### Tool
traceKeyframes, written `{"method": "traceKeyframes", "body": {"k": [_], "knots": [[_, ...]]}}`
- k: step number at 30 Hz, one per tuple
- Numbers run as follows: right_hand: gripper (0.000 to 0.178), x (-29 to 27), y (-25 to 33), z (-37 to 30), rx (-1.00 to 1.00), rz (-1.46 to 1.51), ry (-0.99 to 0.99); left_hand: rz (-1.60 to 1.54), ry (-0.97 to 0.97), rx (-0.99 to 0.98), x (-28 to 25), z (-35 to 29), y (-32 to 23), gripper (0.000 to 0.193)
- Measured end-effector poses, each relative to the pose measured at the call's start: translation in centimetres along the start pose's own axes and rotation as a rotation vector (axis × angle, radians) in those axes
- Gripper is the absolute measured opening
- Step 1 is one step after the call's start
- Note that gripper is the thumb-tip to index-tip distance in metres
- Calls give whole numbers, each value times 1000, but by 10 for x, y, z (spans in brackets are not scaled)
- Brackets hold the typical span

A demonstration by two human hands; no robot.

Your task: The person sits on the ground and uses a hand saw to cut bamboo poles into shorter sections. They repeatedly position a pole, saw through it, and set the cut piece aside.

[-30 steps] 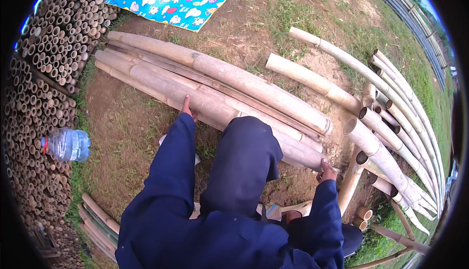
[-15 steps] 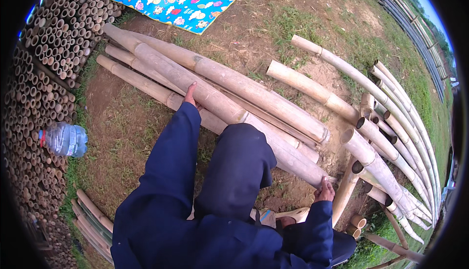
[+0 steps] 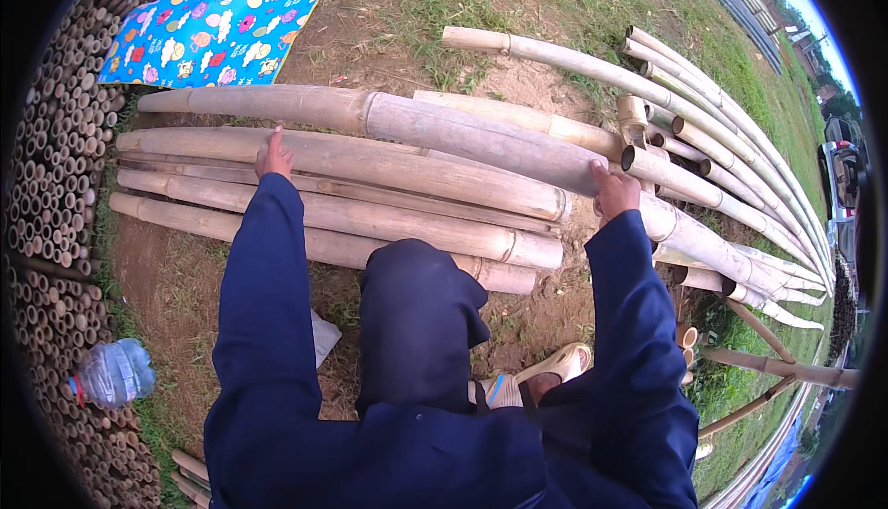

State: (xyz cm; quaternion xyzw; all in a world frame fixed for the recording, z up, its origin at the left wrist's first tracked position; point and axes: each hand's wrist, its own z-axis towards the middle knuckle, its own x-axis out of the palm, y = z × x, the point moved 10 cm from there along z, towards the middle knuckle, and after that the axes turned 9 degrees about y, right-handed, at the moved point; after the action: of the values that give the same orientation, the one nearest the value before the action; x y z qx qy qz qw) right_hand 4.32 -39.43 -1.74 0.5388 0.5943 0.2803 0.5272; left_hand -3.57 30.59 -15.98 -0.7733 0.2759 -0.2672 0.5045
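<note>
We counted five thick bamboo poles [image 3: 370,185] lying side by side on the dirt. Our left hand [image 3: 274,154] pressed flat and unclenched on one pole; our right hand [image 3: 612,191] rested unclenched on the longest pole. One plastic bottle [image 3: 113,372] lay near.

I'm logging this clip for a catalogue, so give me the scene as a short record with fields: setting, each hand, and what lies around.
setting: outdoors, bare soil and grass
left hand: flat on a thick bamboo pole, no closed grip
right hand: resting on the long bamboo pole behind it
pile: about five thick poles lying side by side
right side: thinner bamboo poles fanned out
left edge: stacked bamboo ends, plastic water bottle
top: patterned blue cloth
</note>
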Motion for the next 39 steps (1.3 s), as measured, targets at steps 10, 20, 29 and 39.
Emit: {"method": "traceKeyframes", "body": {"k": [10, 20, 29, 39], "knots": [[56, 47, -63, 80, 397, 173, -132, 443, 98, 92, -101, -116, 67, 62], [57, 43, -108, -5, -61, -352, 163, 472, 153, 8, -73, -132, 104, 47], [54, -19, -281, -44, 476, -105, 66, 420, 51, 32, -111, -118, 125, 19], [42, 7, -275, -34, 708, 11, 101, 154, -93, -387, -120, -104, 181, 81]]}}
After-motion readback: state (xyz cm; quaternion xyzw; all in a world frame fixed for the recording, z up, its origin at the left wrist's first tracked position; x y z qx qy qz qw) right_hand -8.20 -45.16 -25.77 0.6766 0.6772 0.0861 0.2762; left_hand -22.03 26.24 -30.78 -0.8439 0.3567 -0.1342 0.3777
